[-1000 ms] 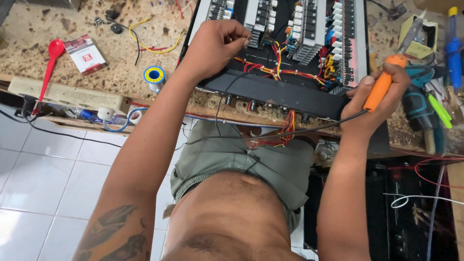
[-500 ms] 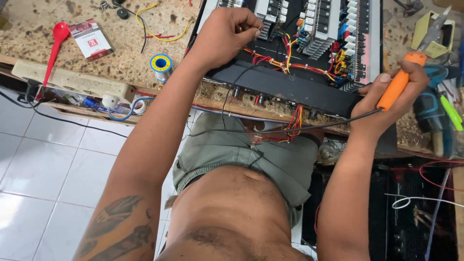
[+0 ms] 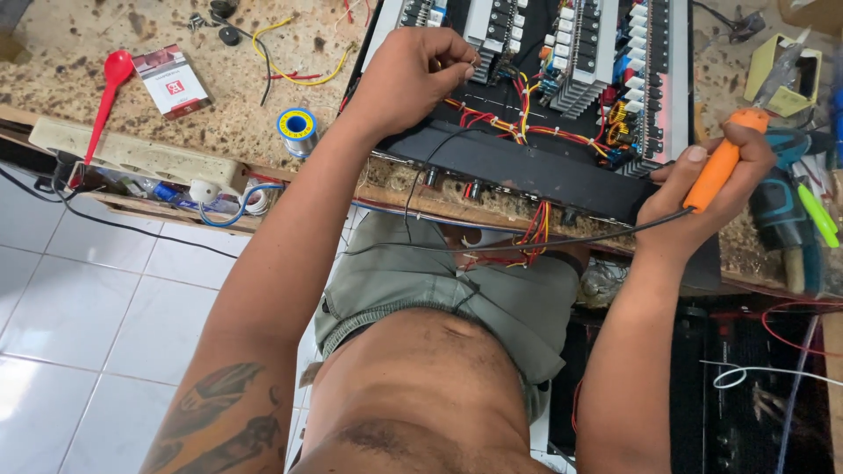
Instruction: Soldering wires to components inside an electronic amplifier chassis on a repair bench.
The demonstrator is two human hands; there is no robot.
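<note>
A: Two hands are busy. Which one is closer to us?

B: The right hand [image 3: 702, 197]. It sits at the near edge of the bench, fingers wrapped tight around an orange tool [image 3: 722, 162]. The tool's black cord [image 3: 527, 246] runs from it across the person's lap, so it hangs loose and does not pull.

A: Why is it held off to the side?

B: I think it waits there so its tip stays away from the wires. The tip itself I cannot see.

A: And the left hand [image 3: 413, 75]?

B: It reaches farther, over the open black box of parts [image 3: 527, 167]. Its fingertips are pinched together on something thin, maybe a fine wire. It is too small to be sure.

A: What is inside the box?

B: Red and yellow wires [image 3: 492, 123] in bunches, and silver metal fins [image 3: 588, 75] in rows. The lid is off, so hands can get in.

A: What lies farther left on the speckled bench top [image 3: 53, 53]?

B: A spool of silver wire [image 3: 298, 127] just beside the box, easy to grab. Past it are a small red and white packet [image 3: 171, 81], a red spoon [image 3: 110, 88], and a long white plug strip [image 3: 132, 158] at the bench edge.
</note>
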